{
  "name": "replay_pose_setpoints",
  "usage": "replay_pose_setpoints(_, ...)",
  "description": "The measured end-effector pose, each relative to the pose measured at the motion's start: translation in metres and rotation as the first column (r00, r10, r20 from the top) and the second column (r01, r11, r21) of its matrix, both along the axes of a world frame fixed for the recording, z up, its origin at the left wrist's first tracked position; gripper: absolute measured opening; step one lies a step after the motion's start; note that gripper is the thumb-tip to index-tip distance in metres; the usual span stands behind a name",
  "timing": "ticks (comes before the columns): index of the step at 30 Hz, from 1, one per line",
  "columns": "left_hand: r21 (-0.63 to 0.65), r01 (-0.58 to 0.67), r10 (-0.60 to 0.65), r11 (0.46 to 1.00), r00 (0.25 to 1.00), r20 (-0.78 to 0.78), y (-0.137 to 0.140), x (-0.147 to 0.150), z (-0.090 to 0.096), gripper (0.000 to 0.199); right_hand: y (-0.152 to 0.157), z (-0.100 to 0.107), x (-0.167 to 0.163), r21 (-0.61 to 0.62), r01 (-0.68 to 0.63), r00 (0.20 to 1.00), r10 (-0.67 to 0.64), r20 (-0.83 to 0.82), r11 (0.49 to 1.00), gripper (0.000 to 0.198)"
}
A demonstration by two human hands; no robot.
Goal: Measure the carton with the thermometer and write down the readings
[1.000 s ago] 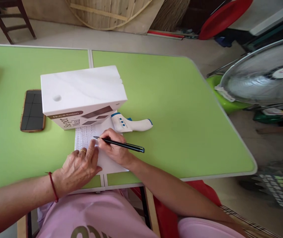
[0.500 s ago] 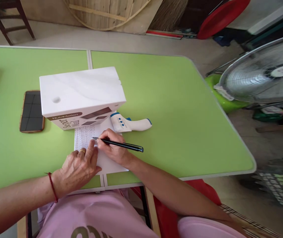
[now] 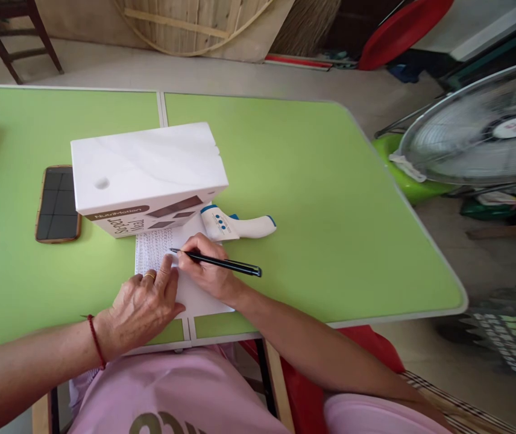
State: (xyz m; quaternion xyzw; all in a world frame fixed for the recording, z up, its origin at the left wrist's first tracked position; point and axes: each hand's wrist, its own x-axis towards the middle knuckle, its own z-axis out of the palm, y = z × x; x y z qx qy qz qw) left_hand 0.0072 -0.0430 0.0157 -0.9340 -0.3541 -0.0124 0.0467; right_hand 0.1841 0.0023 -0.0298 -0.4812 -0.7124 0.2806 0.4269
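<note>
Lower-centre frame: right hand is clamping its grip on the pen; left hand, thumb apart, is bracing the paper, ideally flat.

Soft light | box top bright, front shaded | fan stretched, blurry

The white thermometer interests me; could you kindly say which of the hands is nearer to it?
Right: the right hand, holding the pen, is close beside the thermometer, on its near side; the left hand rests on the paper, farther off toward the left.
</note>
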Motion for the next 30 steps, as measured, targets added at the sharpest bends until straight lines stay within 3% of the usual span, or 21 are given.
replay_pose_setpoints(13, -0.012, 0.003, -0.003, 1.0, 1.0, -0.001, 0.0008, -0.0006, -0.0003, 0.058, 0.0004, 0.0003, 0.0008, 0.034, -0.011, 1.0, 0.01, 0.024, 0.999, 0.017)
replay_pose_setpoints(19, -0.062, -0.01, 0.008, 0.998, 0.999, -0.033, 0.0016, -0.0005, 0.0016, 0.047, 0.0005, 0.0009, 0.0026, 0.017, 0.026, 1.0, -0.026, -0.007, 1.0, 0.015)
replay_pose_setpoints(30, 0.008, -0.006, 0.006, 1.0, 1.0, 0.006, 0.0015, 0.0006, 0.0006, 0.049, 0.0007, -0.0017, 0.0016, 0.059, 0.051, 0.999, -0.051, -0.003, 0.997, 0.016)
